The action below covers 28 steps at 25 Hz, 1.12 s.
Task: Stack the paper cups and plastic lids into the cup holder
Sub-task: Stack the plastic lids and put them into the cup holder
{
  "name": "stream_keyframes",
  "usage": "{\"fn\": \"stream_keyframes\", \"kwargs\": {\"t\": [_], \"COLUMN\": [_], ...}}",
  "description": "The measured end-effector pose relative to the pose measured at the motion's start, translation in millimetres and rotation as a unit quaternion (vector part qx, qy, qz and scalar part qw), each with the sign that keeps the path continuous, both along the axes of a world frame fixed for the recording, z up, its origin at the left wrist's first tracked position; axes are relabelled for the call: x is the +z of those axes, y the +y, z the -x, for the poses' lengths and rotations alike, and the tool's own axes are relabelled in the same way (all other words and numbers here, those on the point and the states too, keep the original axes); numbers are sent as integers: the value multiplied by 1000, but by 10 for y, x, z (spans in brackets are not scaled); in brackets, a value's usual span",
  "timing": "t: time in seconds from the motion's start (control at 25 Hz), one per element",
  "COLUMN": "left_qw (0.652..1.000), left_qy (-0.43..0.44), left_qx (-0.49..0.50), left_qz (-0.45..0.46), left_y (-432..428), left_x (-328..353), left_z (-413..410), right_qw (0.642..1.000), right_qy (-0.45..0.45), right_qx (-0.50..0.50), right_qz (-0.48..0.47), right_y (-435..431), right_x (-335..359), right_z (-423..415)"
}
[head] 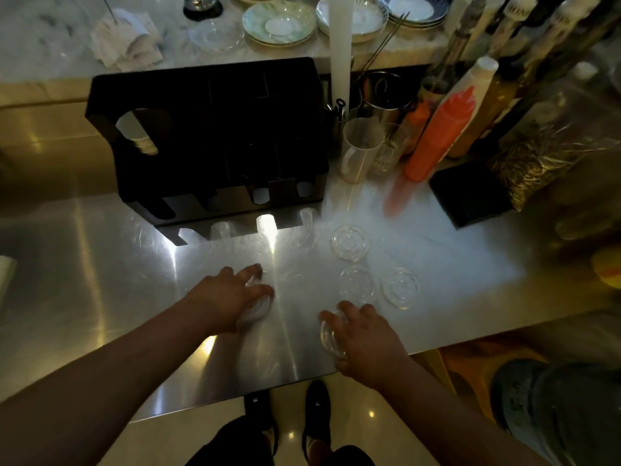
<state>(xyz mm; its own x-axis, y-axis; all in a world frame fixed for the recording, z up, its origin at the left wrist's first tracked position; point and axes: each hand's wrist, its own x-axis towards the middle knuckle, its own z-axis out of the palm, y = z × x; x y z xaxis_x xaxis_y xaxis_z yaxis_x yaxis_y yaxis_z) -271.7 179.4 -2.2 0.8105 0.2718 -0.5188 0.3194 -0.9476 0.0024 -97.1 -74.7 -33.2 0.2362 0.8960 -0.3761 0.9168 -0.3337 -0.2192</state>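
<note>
A black cup holder (208, 136) stands at the back of the steel counter, with white paper cups (142, 141) showing through its side slot. Three clear plastic lids lie flat on the counter: one (350, 243) further back, one (357, 284) in the middle and one (400, 288) to its right. My left hand (232, 297) presses down on a clear lid (255, 309) on the counter. My right hand (364, 338) grips a small stack of clear lids (331, 338), tilted on edge near the counter's front.
A tall white cup stack (340, 48), clear glasses (361, 149), an orange squeeze bottle (440, 136), other bottles and a black box (470, 196) crowd the right side. Plates (279, 25) and napkins (126, 38) sit on the marble ledge behind. The counter's front edge (235, 395) is close.
</note>
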Motion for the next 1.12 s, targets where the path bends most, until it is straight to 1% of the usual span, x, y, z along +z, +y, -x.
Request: {"fn": "stream_keyframes", "kwargs": {"t": [0.24, 0.4, 0.52, 0.68, 0.76, 0.84, 0.96, 1.04, 1.12], "left_qw": [998, 999, 998, 997, 997, 996, 992, 990, 988], "left_qy": [-42, -28, -38, -40, -41, -44, -68, -92, -117], "left_qx": [2, -25, -26, -21, -11, 13, 43, 44, 42], "left_qz": [40, 40, 44, 62, 69, 79, 96, 99, 96], "left_y": [102, 140, 163, 217, 231, 221, 92, -73, -279], "left_x": [-19, -84, -80, -115, -140, -135, -70, -29, -2], "left_z": [142, 221, 200, 243, 250, 186, -78, -364, -705], "right_qw": [999, 997, 995, 990, 984, 978, 969, 969, 975], "right_qy": [10, -1, -15, -5, -5, -23, -37, -38, -30], "right_qx": [-49, -80, -97, -139, -177, -208, -243, -244, -219], "right_qz": [13, 24, 33, 9, -12, -25, -23, -19, -10], "right_y": [73, 159, 210, 227, 199, 142, 17, -34, -52], "right_x": [17, 7, 23, 133, 225, 303, 337, 302, 241], "right_z": [53, 152, 173, 118, -35, -290, -705, -932, -1118]}}
